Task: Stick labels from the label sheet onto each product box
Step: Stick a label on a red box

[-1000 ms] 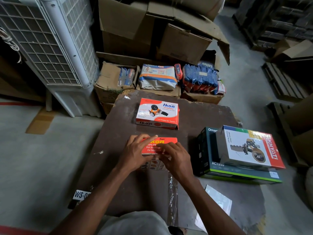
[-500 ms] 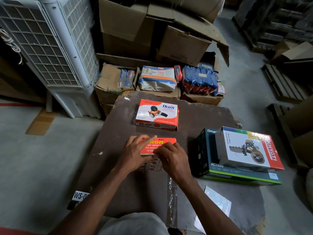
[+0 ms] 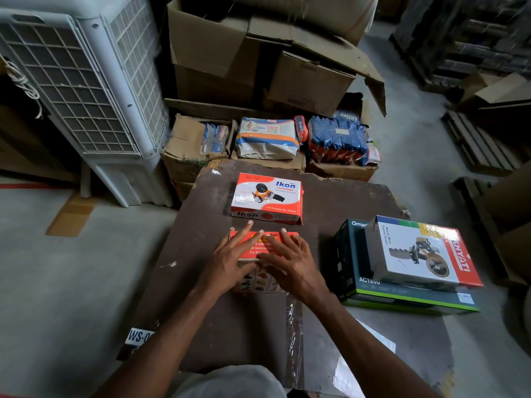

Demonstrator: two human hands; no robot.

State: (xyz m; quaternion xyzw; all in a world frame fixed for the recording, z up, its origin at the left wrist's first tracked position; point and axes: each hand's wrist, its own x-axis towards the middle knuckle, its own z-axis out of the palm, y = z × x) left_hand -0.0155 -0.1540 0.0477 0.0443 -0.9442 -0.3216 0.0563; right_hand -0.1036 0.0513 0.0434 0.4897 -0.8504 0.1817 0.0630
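Note:
A red Ikon tape dispenser box (image 3: 256, 244) lies on the brown board (image 3: 198, 297) right in front of me. My left hand (image 3: 230, 262) and my right hand (image 3: 291, 264) rest flat on its top, fingers spread and stretched forward, gripping nothing. They hide most of the top. A second red and white Ikon box (image 3: 267, 198) sits just beyond it. To the right, a white and red carton sealer box (image 3: 422, 254) lies on a dark box with a green edge (image 3: 356, 288). White sheets (image 3: 373, 338) lie near my right forearm; whether they hold labels I cannot tell.
A clear plastic strip (image 3: 293, 334) lies on the board under my right arm. A white air cooler (image 3: 86, 81) stands at the left. Cardboard cartons (image 3: 258, 61) and packaged goods (image 3: 336, 139) crowd the board's far edge. Wooden pallets (image 3: 477, 142) lie at the right.
Both hands have gone from curled at the near box's front edge to flat on its top, with the fingers stretched out forward. The boxes have not moved.

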